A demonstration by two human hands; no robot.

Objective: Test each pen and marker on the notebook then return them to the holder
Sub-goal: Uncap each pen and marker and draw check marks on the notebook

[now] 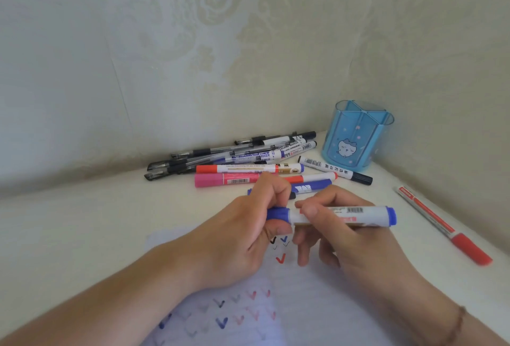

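Note:
A blue marker (pixel 358 216) with a white barrel lies level above the notebook (pixel 303 304). My right hand (pixel 345 235) grips its barrel. My left hand (pixel 248 229) is closed around its blue cap end. The notebook page carries several red, blue and black tick marks. The blue see-through holder (pixel 356 138) with a cartoon cat stands at the back right against the wall. A heap of pens and markers (pixel 248 163) lies behind my hands, to the left of the holder.
A red marker (pixel 441 225) lies alone at the right, near the wall. A black-capped white marker (pixel 335 170) rests in front of the holder. Patterned walls close off the back and the right side of the white table (pixel 82 235).

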